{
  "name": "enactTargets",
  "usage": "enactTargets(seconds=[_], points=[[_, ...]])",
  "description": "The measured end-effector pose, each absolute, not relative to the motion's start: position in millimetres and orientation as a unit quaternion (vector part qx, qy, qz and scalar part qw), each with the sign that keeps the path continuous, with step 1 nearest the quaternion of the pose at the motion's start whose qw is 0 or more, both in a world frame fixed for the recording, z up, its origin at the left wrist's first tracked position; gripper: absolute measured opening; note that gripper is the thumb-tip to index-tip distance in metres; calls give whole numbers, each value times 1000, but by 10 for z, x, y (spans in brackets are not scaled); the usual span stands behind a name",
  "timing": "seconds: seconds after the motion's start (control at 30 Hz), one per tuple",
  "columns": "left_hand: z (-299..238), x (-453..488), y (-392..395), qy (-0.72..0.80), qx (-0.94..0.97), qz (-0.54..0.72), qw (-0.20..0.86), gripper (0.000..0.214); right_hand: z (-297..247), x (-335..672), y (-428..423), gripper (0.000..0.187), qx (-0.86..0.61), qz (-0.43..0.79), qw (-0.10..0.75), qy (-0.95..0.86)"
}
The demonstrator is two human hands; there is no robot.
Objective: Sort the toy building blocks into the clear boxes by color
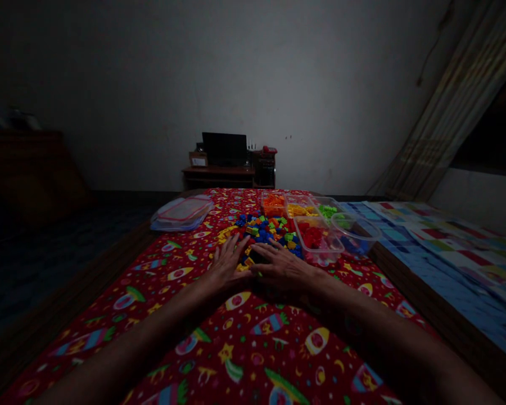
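Observation:
A loose pile of small toy building blocks (261, 230) in blue, yellow, green, orange and red lies on the red patterned cloth. My left hand (228, 260) rests at the near left edge of the pile, fingers spread. Close beside it, my right hand (280, 264) reaches over the near right part of the pile with its fingers apart. Neither hand shows a block in its grasp, though the palms are hidden. Right of the pile, a clear container of red blocks (316, 242) stands near my right hand.
Behind it are containers with orange blocks (274, 202), yellow blocks (301, 210) and green blocks (328, 211). A round tub (362, 230) holds blue pieces at the right edge. Stacked lids (183, 212) lie at the left. A bed (447, 242) adjoins on the right.

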State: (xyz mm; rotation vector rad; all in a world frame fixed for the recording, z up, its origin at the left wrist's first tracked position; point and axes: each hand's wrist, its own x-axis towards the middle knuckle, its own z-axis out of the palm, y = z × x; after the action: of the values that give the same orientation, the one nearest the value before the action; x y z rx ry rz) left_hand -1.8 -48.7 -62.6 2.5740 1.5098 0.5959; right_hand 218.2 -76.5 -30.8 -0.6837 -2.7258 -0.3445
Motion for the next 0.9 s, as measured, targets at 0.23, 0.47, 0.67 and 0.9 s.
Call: enactTargets(seconds=[0.23,0.47,0.67,0.9], points=[[-166,109,-168,456,839,290,68,48,-17,2271,-351,27,-386,94,403,-824],[1,323,-125,436,872,202,96,30,-54,2115,-122,27,-438,118,250,-855],[-53,298,-120,451,858,228,88,29,-93,2159,-165,26,-458,93,290,-835],[75,190,-128,452,840,275,118,31,5,2324,-92,17,-533,156,374,-743]])
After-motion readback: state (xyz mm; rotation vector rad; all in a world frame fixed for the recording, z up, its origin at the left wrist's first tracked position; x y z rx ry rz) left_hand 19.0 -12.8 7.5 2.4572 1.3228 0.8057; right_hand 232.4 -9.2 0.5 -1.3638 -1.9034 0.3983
